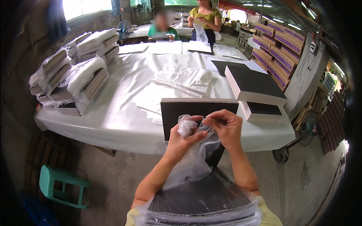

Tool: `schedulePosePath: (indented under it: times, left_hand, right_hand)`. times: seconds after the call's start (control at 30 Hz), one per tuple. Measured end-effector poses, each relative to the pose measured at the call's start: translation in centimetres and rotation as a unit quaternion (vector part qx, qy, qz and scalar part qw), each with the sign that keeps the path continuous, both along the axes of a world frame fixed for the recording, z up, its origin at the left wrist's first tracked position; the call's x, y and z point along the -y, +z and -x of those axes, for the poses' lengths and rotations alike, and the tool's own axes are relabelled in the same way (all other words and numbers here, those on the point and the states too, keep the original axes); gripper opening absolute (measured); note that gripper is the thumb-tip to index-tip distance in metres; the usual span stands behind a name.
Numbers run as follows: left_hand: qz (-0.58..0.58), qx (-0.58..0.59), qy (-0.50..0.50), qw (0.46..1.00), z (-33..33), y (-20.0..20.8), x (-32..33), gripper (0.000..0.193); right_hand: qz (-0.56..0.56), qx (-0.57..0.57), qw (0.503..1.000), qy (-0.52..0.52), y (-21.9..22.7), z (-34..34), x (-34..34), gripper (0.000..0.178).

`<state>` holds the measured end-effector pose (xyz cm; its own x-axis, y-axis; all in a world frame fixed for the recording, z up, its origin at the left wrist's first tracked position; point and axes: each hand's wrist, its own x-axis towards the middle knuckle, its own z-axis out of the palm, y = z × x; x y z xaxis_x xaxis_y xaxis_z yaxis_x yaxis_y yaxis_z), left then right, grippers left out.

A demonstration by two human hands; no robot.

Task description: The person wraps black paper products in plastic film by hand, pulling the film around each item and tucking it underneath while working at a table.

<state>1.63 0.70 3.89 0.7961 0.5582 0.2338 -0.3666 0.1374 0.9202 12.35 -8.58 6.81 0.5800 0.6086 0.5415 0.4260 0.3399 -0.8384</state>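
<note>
My left hand is closed around a bunched-up part of a clear plastic bag. Beside it, my right hand pinches the bag's edge between thumb and fingertips. The bag's lower part hangs toward a stack of black flat boards in clear plastic, close against my body. Just behind my hands, a black panel with a pale edge stands upright at the table's near edge; my hands hide part of it. Past it lies a pile of flat plastic bags.
Plastic-wrapped stacks crowd the left of the white-covered table. Thick black boards lie at the right. A green stool stands on the floor. Two people are across the table, one holding plastic. Cartons and a fan are at right.
</note>
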Motion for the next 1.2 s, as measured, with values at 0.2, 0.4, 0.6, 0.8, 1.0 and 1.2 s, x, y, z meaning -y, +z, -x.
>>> schedulePosePath:
  times: [0.2,0.4,0.6,0.8,1.0,1.2]
  left_hand:
    - [-0.072,0.010,0.006,0.997,0.0,-1.3,-0.4,0.015]
    - [-0.029,0.069,0.079,0.994,-0.3,-1.5,0.0,0.016]
    - [-0.175,0.016,0.051,0.983,0.4,-1.6,-0.1,0.013]
    - [-0.104,0.013,0.110,0.988,0.3,-1.9,0.4,0.014]
    - [-0.045,0.099,0.128,0.986,0.4,-1.9,0.5,0.021]
    - [-0.123,0.081,0.146,0.978,0.9,-0.9,0.9,0.016]
  right_hand:
    - [0.009,0.001,1.000,-0.012,-0.8,0.4,-0.4,0.012]
    - [-0.029,0.051,0.998,0.027,-1.8,0.6,-1.1,0.018]
    - [-0.093,-0.142,0.978,0.121,-2.0,0.6,-1.0,0.025]
    - [-0.030,-0.095,0.987,0.126,-2.2,0.0,-0.5,0.024]
    - [0.012,-0.103,0.984,0.147,-1.4,0.7,-0.6,0.024]
    - [-0.073,-0.167,0.961,0.208,-1.8,0.9,-0.1,0.022]
